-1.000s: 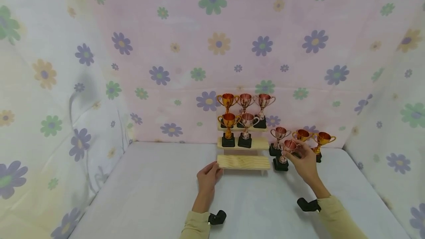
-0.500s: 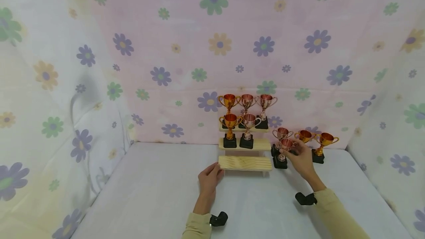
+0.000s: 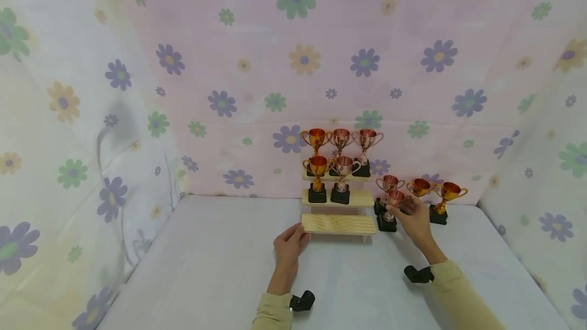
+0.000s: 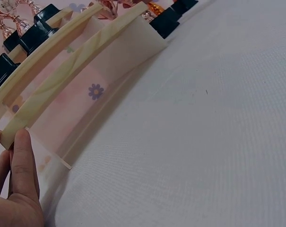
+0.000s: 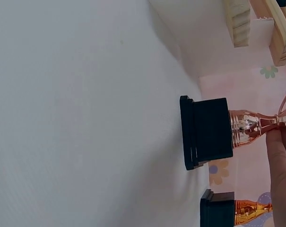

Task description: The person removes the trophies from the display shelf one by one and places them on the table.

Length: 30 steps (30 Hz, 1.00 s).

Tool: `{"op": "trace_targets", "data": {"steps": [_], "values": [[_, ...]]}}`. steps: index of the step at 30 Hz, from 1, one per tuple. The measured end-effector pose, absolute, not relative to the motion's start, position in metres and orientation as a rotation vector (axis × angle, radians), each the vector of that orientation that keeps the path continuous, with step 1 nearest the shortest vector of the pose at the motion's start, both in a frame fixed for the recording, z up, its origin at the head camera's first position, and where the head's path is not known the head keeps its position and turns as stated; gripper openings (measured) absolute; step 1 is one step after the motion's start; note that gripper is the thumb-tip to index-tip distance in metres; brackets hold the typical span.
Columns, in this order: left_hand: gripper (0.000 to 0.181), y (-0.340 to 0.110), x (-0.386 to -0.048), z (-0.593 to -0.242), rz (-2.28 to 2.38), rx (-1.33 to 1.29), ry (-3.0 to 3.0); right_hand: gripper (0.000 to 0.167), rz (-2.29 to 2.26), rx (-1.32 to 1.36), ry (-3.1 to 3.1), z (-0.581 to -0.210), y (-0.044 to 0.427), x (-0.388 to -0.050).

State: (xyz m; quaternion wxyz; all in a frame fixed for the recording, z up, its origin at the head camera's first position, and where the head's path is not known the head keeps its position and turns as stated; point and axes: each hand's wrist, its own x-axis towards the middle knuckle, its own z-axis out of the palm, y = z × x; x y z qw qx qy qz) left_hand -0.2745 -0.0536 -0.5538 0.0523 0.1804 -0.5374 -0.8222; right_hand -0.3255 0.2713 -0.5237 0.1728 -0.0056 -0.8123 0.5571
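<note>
In the head view my left hand (image 3: 289,246) pinches the left end of the lowest step of a wooden three-step stand (image 3: 338,224); the left wrist view has thumb and fingers on that board's corner (image 4: 43,97). My right hand (image 3: 416,222) holds a rose-coloured trophy cup (image 3: 395,198) with a black base, just right of the stand. In the right wrist view fingers (image 5: 279,156) touch that cup's stem (image 5: 249,126). On the middle step stand a gold cup (image 3: 318,167) and a rose cup (image 3: 342,167); three cups (image 3: 341,139) occupy the top step.
Right of the stand, behind the held cup, is another rose cup (image 3: 390,183). Two gold cups (image 3: 448,192) stand beside and behind my right hand. A flowered cloth (image 3: 247,116) hangs behind the white table surface (image 3: 206,258) and at both sides.
Since a second ago, the right hand and its rose cup have shifted slightly left and back, nearer the rose cup behind. The left hand keeps its grip on the step.
</note>
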Motion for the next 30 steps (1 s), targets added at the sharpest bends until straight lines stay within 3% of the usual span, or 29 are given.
{"op": "trace_targets", "data": {"steps": [3, 10, 14, 23, 30], "values": [[0.03, -0.052, -0.275, -0.554, -2.506, 0.536, -1.636, 0.049, 1.591, -0.066, -2.325, -0.523, 0.273, -0.323], [0.029, -0.05, -0.275, -0.553, -2.497, 0.531, -1.642, 0.07, 1.588, -0.028, -2.494, -0.521, 0.28, -0.311], [0.03, -0.051, -0.274, -0.553, -2.495, 0.529, -1.639, 0.072, 1.54, 0.022, -2.606, -0.517, 0.287, -0.297], [0.031, -0.05, -0.276, -0.553, -2.488, 0.539, -1.639, 0.063, 1.244, 0.257, -2.958, -0.489, 0.292, -0.251], [0.028, -0.054, -0.278, -0.553, -2.476, 0.561, -1.64, 0.045, 1.17, 0.483, -2.783, -0.447, 0.273, -0.24]]}}
